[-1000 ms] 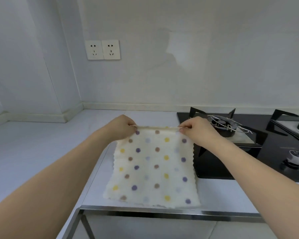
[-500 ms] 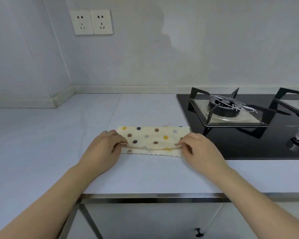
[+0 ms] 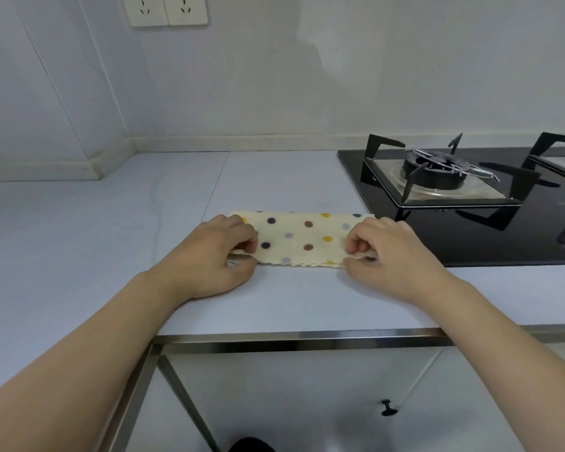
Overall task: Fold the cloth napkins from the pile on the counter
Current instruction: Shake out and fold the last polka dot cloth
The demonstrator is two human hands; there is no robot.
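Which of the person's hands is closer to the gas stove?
The right hand. It pinches the napkin's right end, right beside the black stove edge. The left hand pinches the napkin's left end, the whole folded napkin away from the stove.

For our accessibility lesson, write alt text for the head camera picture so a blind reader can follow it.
Two hands pinch the near corners of a folded polka-dot napkin lying flat on a pale counter: the left hand at its left end, the right hand at its right. A black gas hob sits just right of it, wall sockets above.
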